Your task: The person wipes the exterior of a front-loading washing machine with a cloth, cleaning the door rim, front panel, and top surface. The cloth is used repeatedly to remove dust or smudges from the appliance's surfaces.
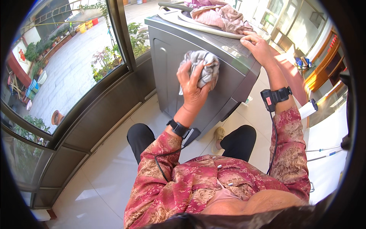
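Note:
In front of me stands a grey washing machine (171,83), its flat side panel facing me. My left hand (193,83) presses a bunched grey-and-white cloth (204,67) against the upper part of that panel. At the right end of the machine's top, my right hand (257,47) rests with bent fingers and no object in its grasp. Just beyond those fingers lies a crumpled pink cloth (220,18). Under and around the pink cloth a pale hose (183,18) lies coiled on the top.
A metal-framed window wall (105,103) runs along my left, close to the machine. Pale floor tiles (100,177) lie underfoot. A white surface (326,134) stands to my right. Farther right is a wooden cabinet (326,68). Potted plants (107,60) show outside the glass.

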